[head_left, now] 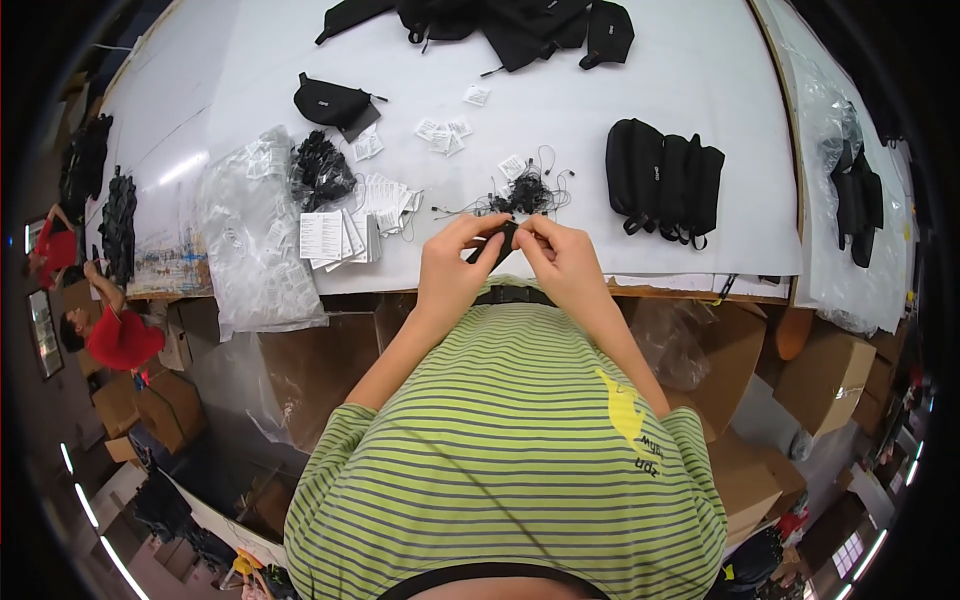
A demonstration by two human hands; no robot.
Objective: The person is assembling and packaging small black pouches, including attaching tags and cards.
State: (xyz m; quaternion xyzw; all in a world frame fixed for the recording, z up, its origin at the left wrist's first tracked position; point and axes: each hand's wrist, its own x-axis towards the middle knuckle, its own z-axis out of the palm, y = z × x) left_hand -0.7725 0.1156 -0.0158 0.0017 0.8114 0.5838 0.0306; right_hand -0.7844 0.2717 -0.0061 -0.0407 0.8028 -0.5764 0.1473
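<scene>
Close to my body, at the table's front edge, my left hand point(452, 268) and my right hand point(566, 262) meet with fingertips pinched. Between them is a narrow black strap-like piece point(508, 234); my fingers cover much of it. Just beyond the fingertips lies a tangle of thin black cords point(530, 192). White printed cards point(322, 236) are stacked left of my left hand, with more cards fanned out point(388, 205) behind them. A bundle of black strings point(322, 170) lies farther back. Several black pouches point(660, 180) stand in a row to the right.
Clear plastic bags point(250, 230) lie at the left. Small white packets point(440, 135) and a black waist pouch point(330, 100) are farther back; more black bags point(530, 30) lie at the far side. Cardboard boxes point(825, 385) stand below the edge. People in red point(125, 335) are leftward.
</scene>
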